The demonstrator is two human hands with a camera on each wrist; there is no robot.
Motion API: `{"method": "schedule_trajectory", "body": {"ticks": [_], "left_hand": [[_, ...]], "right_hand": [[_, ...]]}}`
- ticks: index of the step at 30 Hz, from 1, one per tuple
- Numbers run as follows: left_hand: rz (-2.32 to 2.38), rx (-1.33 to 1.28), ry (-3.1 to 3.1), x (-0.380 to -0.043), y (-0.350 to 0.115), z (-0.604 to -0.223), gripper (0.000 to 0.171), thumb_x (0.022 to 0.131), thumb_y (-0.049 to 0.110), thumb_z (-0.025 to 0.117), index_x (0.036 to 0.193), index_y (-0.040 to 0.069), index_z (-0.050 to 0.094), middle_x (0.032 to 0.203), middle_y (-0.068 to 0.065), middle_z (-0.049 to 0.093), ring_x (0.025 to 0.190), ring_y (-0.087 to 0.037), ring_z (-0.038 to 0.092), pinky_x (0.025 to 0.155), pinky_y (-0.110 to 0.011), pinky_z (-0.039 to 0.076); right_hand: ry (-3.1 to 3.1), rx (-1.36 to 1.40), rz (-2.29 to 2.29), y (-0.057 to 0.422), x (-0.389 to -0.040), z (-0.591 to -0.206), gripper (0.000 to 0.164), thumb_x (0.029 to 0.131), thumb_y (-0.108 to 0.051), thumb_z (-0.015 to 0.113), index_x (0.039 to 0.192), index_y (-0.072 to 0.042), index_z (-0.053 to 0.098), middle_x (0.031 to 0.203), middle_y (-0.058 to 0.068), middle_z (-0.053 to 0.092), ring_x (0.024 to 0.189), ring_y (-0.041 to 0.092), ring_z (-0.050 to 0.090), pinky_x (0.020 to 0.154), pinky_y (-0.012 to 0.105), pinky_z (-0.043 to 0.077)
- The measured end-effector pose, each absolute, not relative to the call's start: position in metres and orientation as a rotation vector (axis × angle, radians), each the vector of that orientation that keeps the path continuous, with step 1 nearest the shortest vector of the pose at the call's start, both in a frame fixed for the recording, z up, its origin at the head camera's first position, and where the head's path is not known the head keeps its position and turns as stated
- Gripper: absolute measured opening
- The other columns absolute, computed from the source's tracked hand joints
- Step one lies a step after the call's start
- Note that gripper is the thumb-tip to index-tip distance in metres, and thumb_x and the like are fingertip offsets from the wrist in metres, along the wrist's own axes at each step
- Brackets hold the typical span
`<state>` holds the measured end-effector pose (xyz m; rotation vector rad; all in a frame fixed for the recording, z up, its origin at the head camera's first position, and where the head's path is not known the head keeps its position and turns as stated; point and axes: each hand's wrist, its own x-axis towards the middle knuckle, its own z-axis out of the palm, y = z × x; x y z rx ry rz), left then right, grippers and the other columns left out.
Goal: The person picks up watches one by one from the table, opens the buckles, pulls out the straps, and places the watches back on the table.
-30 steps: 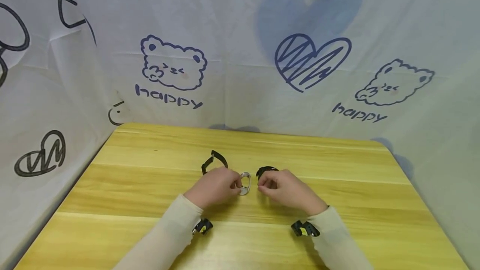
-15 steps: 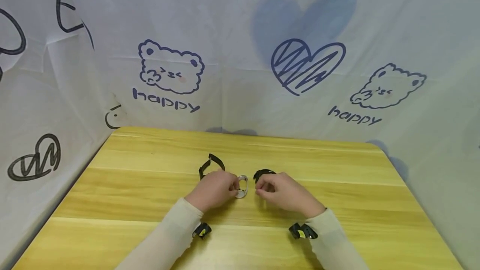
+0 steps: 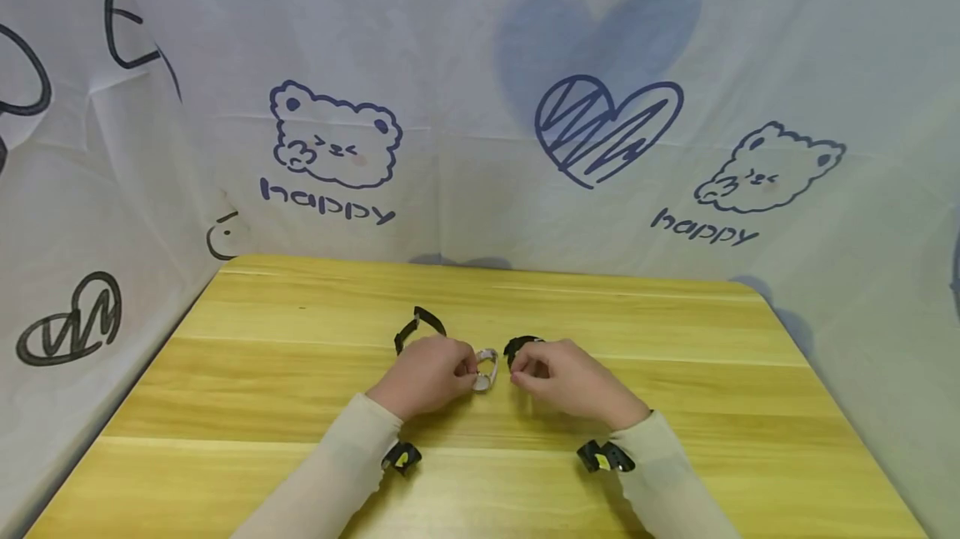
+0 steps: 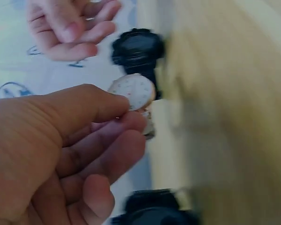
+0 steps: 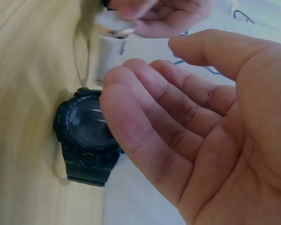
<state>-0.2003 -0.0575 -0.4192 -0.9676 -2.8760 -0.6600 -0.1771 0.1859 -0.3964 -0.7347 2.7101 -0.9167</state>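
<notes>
My left hand (image 3: 427, 376) pinches a silver wristwatch (image 3: 483, 383) between thumb and fingers. In the left wrist view its round white dial (image 4: 136, 90), with a rose-gold rim, faces up past my thumb. My right hand (image 3: 576, 381) holds nothing; its fingers are loosely bent, just right of the silver watch. Beside those fingers lies a chunky black sports watch (image 5: 86, 123) on the table, partly hidden by my hand in the head view. Behind my left hand stands another black watch (image 3: 408, 331), its strap looped and its lower part hidden.
The wooden table (image 3: 300, 406) spreads around both hands, its far edge near a white printed cloth (image 3: 465, 189). More cloth hangs on the left and right. Black wrist bands (image 3: 401, 457) with yellow marks show under both sleeves.
The head view has shifted slightly. Both hands stay in nearly the same places, the left still pinching the silver wristwatch, the right still holding nothing.
</notes>
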Motion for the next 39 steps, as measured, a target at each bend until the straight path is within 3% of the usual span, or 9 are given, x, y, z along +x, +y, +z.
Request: {"method": "schedule_trajectory", "body": {"ticks": [9, 17, 22, 26, 30, 36, 39], "left_hand": [[-0.762, -1.000, -2.568, -0.184, -0.060, -0.367, 0.003, 0.095, 0.017, 0.075, 0.096, 0.017, 0.078, 0.084, 0.009, 0.075, 0.070, -0.001, 0.065, 0.063, -0.019, 0.053], [-0.735, -1.067, -2.307, -0.166, -0.060, -0.343, 0.006, 0.093, 0.013, 0.073, 0.097, 0.017, 0.077, 0.085, 0.010, 0.075, 0.069, 0.001, 0.065, 0.062, -0.014, 0.051], [-0.677, -1.139, -2.225, -0.158, -0.056, -0.339, 0.006, 0.093, 0.013, 0.073, 0.098, 0.015, 0.076, 0.085, 0.008, 0.074, 0.069, -0.001, 0.066, 0.061, -0.015, 0.052], [-0.661, -1.174, -2.232, -0.154, -0.052, -0.341, 0.006, 0.093, 0.013, 0.073, 0.098, 0.014, 0.075, 0.085, 0.007, 0.074, 0.069, -0.003, 0.066, 0.061, -0.015, 0.052], [-0.720, -1.152, -2.266, -0.151, -0.054, -0.339, 0.008, 0.093, 0.016, 0.075, 0.100, 0.015, 0.074, 0.086, 0.007, 0.074, 0.072, -0.004, 0.067, 0.064, -0.017, 0.053], [-0.805, -0.995, -2.344, -0.147, -0.059, -0.322, 0.032, 0.093, 0.029, 0.079, 0.119, 0.012, 0.072, 0.102, 0.002, 0.074, 0.088, -0.012, 0.070, 0.070, -0.027, 0.057], [-0.790, -1.012, -2.375, -0.146, -0.061, -0.316, 0.029, 0.095, 0.031, 0.078, 0.117, 0.014, 0.074, 0.106, 0.003, 0.074, 0.093, -0.010, 0.070, 0.075, -0.029, 0.058]], "right_hand": [[2.789, -0.614, -1.065, 0.191, -0.176, -0.385, 0.013, 0.103, -0.024, 0.065, 0.106, -0.015, 0.074, 0.091, -0.003, 0.073, 0.079, 0.009, 0.065, 0.071, 0.031, 0.055], [2.671, -0.494, -1.660, 0.187, -0.165, -0.356, 0.022, 0.107, -0.025, 0.059, 0.112, -0.006, 0.071, 0.094, 0.013, 0.070, 0.081, 0.030, 0.071, 0.068, 0.034, 0.062], [2.592, -0.369, -1.835, 0.175, -0.157, -0.337, 0.035, 0.105, -0.038, 0.061, 0.106, -0.005, 0.071, 0.087, 0.013, 0.069, 0.078, 0.028, 0.069, 0.068, 0.037, 0.062], [2.613, -0.339, -1.814, 0.171, -0.153, -0.331, 0.032, 0.103, -0.037, 0.064, 0.102, -0.006, 0.072, 0.081, 0.011, 0.067, 0.070, 0.026, 0.068, 0.065, 0.038, 0.062], [2.643, -0.466, -1.762, 0.174, -0.151, -0.331, 0.023, 0.104, -0.028, 0.065, 0.104, -0.006, 0.073, 0.083, 0.010, 0.069, 0.069, 0.023, 0.069, 0.065, 0.038, 0.062], [2.690, -0.789, -1.609, 0.178, -0.146, -0.330, 0.016, 0.102, -0.019, 0.067, 0.115, -0.013, 0.075, 0.101, 0.000, 0.074, 0.081, 0.015, 0.072, 0.071, 0.034, 0.062], [2.759, -0.937, -1.495, 0.176, -0.143, -0.328, 0.015, 0.100, -0.018, 0.069, 0.114, -0.018, 0.076, 0.104, -0.006, 0.074, 0.086, 0.010, 0.070, 0.072, 0.031, 0.061]]}}
